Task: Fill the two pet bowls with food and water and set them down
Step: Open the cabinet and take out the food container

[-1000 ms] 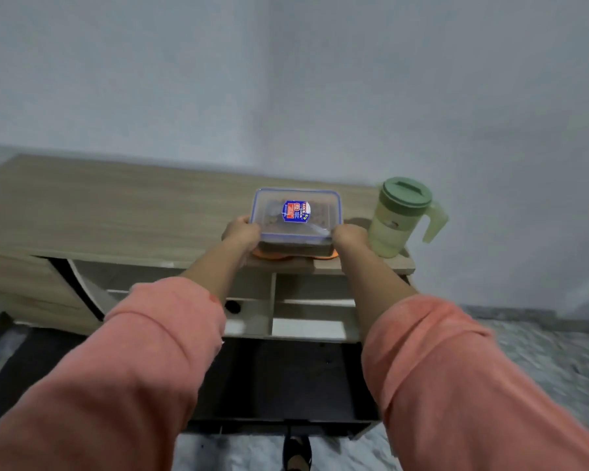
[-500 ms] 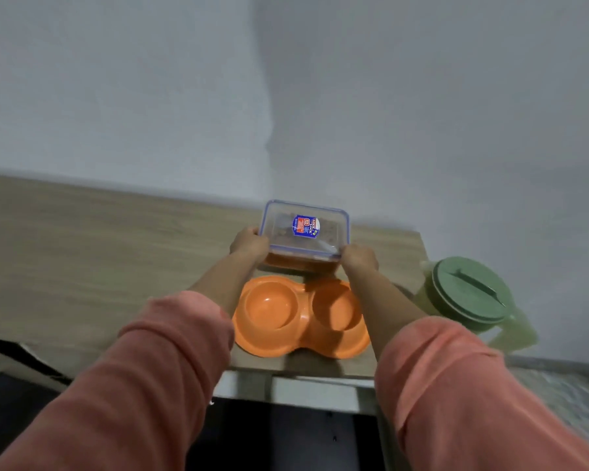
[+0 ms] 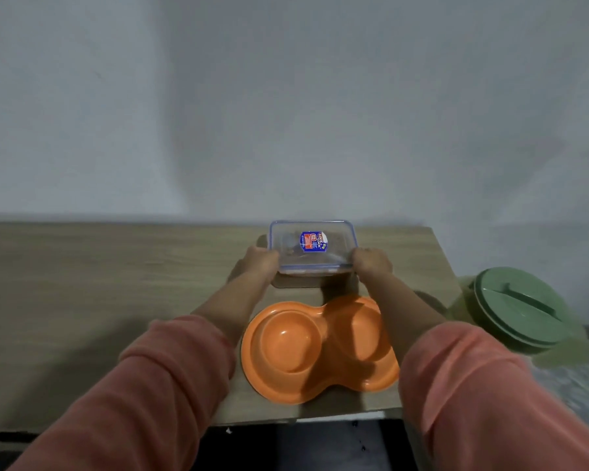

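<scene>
Both hands (image 3: 259, 263) (image 3: 371, 263) clasping lidded food container (image 3: 313, 246), beyond orange double bowl (image 3: 317, 348), green jug (image 3: 521, 314) alongside.

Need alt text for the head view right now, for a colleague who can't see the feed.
Both hands, left hand and right hand, grip a lidded clear food container above a wooden table. An empty orange double pet bowl sits nearer, a green-lidded pitcher at right.

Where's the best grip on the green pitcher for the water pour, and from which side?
Probably low on the body, coming from the person's right. The green pitcher stands upright at the right end of the wooden cabinet top, seen from above, so its lid hides most of the body and no handle shows clearly in this view. The right hand is nearest but now holds the food container.
</scene>
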A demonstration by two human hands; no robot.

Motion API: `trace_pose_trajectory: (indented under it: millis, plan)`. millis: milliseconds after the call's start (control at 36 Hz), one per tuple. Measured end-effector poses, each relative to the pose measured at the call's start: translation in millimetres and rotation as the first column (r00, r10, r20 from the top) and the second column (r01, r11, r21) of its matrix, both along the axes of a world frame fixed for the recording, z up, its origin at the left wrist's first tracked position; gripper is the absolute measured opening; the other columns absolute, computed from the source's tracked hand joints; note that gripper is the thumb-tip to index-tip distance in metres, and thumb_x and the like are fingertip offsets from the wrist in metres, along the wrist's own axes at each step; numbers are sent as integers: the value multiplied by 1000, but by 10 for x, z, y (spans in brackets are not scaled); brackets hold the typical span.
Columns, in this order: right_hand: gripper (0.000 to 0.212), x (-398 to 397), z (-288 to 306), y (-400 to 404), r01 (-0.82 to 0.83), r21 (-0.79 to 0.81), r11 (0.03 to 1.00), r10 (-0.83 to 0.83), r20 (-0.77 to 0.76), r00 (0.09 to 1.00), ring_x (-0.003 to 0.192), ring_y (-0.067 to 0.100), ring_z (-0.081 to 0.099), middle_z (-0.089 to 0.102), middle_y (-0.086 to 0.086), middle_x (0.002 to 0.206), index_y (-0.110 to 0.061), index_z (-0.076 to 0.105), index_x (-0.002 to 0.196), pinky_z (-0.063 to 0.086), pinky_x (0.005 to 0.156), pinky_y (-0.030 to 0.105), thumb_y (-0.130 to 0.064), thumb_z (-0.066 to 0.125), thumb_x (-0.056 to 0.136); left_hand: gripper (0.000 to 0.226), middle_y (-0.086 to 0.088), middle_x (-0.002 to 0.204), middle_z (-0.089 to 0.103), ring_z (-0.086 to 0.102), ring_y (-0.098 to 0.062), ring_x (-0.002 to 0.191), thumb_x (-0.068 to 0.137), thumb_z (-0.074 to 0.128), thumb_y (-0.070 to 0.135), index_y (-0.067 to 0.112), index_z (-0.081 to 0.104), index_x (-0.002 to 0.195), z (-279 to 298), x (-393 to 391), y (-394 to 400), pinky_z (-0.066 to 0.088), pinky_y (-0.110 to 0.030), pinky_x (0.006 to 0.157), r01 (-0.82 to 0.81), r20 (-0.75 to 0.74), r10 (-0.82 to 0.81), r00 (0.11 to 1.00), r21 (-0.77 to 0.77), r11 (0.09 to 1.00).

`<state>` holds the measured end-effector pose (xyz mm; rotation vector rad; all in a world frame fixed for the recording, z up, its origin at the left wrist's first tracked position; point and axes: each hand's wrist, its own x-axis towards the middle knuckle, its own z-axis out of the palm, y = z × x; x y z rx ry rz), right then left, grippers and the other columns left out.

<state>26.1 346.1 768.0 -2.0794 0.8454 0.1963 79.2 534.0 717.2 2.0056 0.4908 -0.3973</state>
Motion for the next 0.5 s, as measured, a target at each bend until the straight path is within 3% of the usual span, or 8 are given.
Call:
trace_pose_trajectory:
  millis: [83, 222, 361, 500]
  plan:
    - [60, 122, 4, -43, 3, -6, 1000, -3, 44, 999, 113, 41, 58, 62, 27, 119, 5, 63, 114, 47, 99, 45, -45, 37, 92, 71, -15, 102, 71, 68, -34, 92, 51, 38, 57, 14, 68, 98, 20, 121, -31, 55, -45, 88, -46, -18, 46, 999, 13, 999]
    - [60, 308, 22, -74, -28, -90, 996, 32, 41, 999, 128, 38, 45, 50, 29, 135, 7, 53, 127, 33, 105, 36, -36, 18, 104, 61, -22, 128, 58, 55, -37, 118, 97, 22, 44, 2, 60, 122, 297, 142, -133, 42, -40, 103, 2, 13, -4, 1000, 171, 985]
    - [47, 421, -50, -116, -19, -53, 998, 23, 72, 997, 128, 39, 43, 46, 28, 138, 1, 45, 135, 34, 105, 38, -22, 17, 105, 70, -22, 132, 55, 51, -37, 123, 97, 18, 55, 3, 54, 127, 136, 307, -189, 39, -42, 103, 41, 1, -43, 999, 278, 960]
    - [59, 490, -182, -128, -6, 18, 1000, 4, 74, 997, 130, 37, 44, 46, 27, 139, 3, 49, 133, 33, 107, 36, -38, 17, 104, 69, -23, 140, 45, 45, -39, 128, 98, 19, 54, 1, 41, 137, 70, 408, -204, 36, -44, 109, 82, -42, -74, 996, 270, 959]
